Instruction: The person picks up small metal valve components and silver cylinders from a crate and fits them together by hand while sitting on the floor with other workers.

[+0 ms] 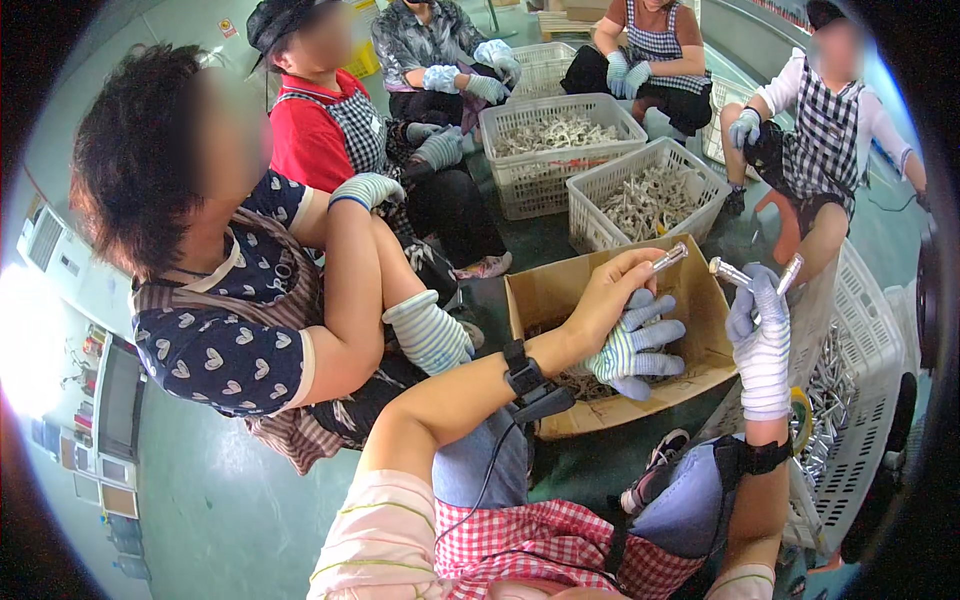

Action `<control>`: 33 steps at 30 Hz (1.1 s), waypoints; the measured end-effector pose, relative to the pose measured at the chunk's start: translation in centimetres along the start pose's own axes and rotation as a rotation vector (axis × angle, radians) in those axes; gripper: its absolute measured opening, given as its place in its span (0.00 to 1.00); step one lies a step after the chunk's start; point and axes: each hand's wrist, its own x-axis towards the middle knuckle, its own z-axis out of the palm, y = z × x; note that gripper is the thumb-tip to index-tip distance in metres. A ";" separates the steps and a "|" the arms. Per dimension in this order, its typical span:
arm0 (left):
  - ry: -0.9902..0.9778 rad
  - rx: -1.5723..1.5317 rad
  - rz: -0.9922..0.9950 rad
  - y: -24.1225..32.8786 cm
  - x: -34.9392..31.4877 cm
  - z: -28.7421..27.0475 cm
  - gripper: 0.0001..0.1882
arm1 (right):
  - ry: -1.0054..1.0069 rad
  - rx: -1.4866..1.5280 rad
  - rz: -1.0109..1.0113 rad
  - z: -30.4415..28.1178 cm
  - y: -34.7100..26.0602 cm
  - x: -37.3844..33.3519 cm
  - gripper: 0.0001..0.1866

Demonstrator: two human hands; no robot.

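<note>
Above the cardboard box (703,302), your bare left hand (606,300) pinches a metal tube (670,257), its long axis rising rightward. Near it, on the right, your gloved right hand (757,315) grips shiny metal tubing (730,272), one end pointing left. A grey glove (640,350) sits below; whether worn, I cannot tell.

"What's the left hand (612,292) holding?"

"One metal tube (670,257), in bare fingers, over a cardboard box (705,310)."

"And the right hand (760,325)?"

"Gloved, holding two metal pieces (730,272); a white crate (868,425) stands near it."
</note>
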 end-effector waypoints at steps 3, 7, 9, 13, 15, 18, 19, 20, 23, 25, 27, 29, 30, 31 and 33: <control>0.021 0.006 0.037 0.0 -0.2 0.2 0.11 | 0.033 0.074 0.044 -0.2 0.1 0.1 0.16; -0.002 -0.078 0.037 -0.2 0.0 0.1 0.09 | 0.029 0.092 0.051 -0.6 0.1 0.3 0.17; 0.009 -0.087 0.037 -0.1 0.0 0.0 0.10 | 0.030 0.090 0.049 -0.4 0.1 0.3 0.17; 0.048 -0.137 -0.022 0.3 -0.2 0.1 0.10 | 0.028 0.063 0.042 -0.4 0.0 0.3 0.17; 0.054 -0.169 -0.034 0.2 -0.2 0.2 0.10 | 0.012 0.059 0.049 -0.4 0.1 0.3 0.17; 0.044 -0.167 -0.037 0.1 0.1 0.1 0.10 | 0.075 0.074 0.059 -0.1 0.5 0.6 0.17; 0.047 -0.166 -0.035 0.1 0.1 0.1 0.10 | 0.072 0.058 0.038 -0.1 0.7 0.7 0.18; 0.050 -0.165 -0.033 0.1 0.2 0.2 0.10 | 0.069 0.041 0.018 -0.2 0.8 0.8 0.19; 0.044 -0.140 -0.029 0.2 0.4 0.1 0.11 | 0.097 0.025 -0.030 -0.5 1.0 1.3 0.19; 0.036 -0.138 -0.036 0.2 0.7 -0.2 0.11 | 0.092 0.025 -0.052 -0.8 1.1 1.6 0.19; 0.034 -0.136 -0.040 0.2 1.0 -0.5 0.11 | 0.112 0.017 -0.062 -0.7 0.9 1.9 0.20; 0.037 -0.133 -0.043 0.3 1.4 -0.8 0.12 | 0.129 0.017 -0.052 -0.3 0.7 2.2 0.21; 0.062 -0.130 -0.039 0.3 1.6 -0.8 0.11 | 0.148 0.016 -0.045 -0.1 0.6 2.4 0.22; 0.083 -0.130 -0.037 0.3 1.7 -0.8 0.11 | 0.151 0.016 -0.045 -0.3 0.7 2.4 0.22; 0.057 -0.165 -0.071 0.5 1.8 -0.9 0.11 | 0.090 0.057 -0.059 -0.7 0.6 2.5 0.21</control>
